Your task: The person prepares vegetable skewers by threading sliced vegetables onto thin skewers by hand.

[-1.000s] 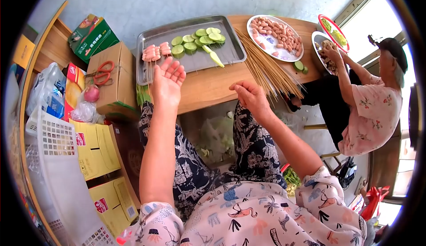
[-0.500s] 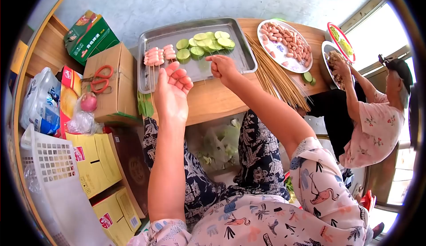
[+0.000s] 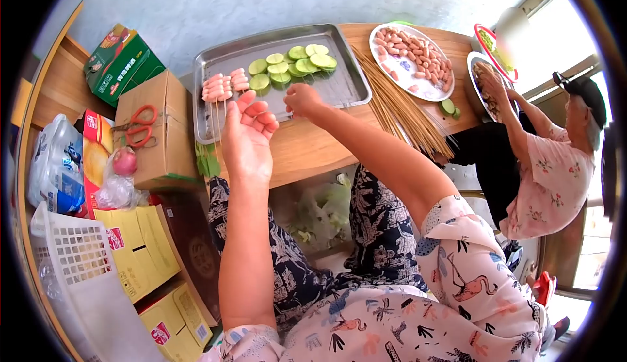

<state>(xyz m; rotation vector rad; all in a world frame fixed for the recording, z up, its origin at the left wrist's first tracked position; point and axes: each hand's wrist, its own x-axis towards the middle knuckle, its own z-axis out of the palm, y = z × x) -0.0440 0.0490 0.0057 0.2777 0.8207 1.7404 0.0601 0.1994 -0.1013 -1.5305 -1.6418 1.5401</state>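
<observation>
Palm up in front of the tray, my left hand (image 3: 251,133) has its fingers loosely curled and apart, with nothing visible in it. My right hand (image 3: 304,100) is closed in a pinch by the tray's near rim; whatever its fingertips hold is too small or hidden to make out. In the metal tray (image 3: 356,84) lie skewered pink sausages (image 3: 217,87) on the left and round green slices (image 3: 279,68) in the middle. Many bamboo skewers (image 3: 408,117) rest on the table right of the tray. Behind them sits a white plate (image 3: 426,89) of small sausages (image 3: 418,51).
At the right, a person (image 3: 548,172) has both hands in a bowl (image 3: 479,91). A red-rimmed basket (image 3: 513,74) of green pieces stands behind it. Cartons (image 3: 176,117) with orange scissors (image 3: 141,127) and a white plastic basket (image 3: 78,244) are on the left.
My right hand has moved left toward my left hand, its fingers staying closed. My left hand has shifted slightly left. The whole view has shifted a little.
</observation>
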